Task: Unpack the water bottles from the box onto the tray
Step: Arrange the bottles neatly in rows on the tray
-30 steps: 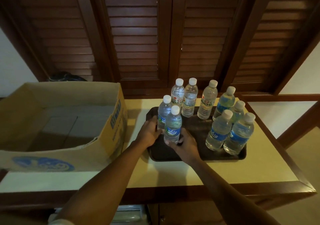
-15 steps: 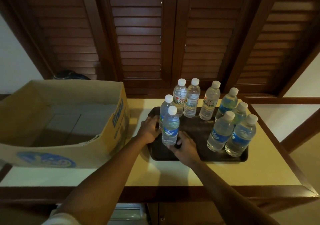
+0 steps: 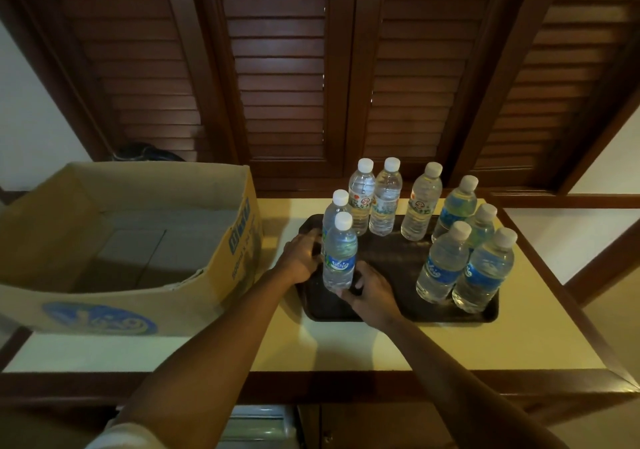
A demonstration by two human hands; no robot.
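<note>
A dark tray (image 3: 398,313) lies on the cream tabletop and carries several clear water bottles with white caps. My left hand (image 3: 300,256) wraps the lower part of the rear left bottle (image 3: 335,211) at the tray's left end. My right hand (image 3: 371,291) holds the base of the front left bottle (image 3: 341,258), which stands upright on the tray. Three bottles (image 3: 386,199) stand along the far edge, and several more (image 3: 483,268) are grouped on the right. The open cardboard box (image 3: 239,240) sits to the left, showing only its bottom flaps inside.
Dark louvred wooden doors (image 3: 284,67) rise right behind the table. The tabletop has a raised wooden border (image 3: 346,384) at the front and right. A dark object (image 3: 145,154) sits behind the box. A white appliance (image 3: 256,428) shows below the table.
Both hands stay on the two left bottles; the front one has settled slightly lower and to the left on the tray. The view has shifted a little.
</note>
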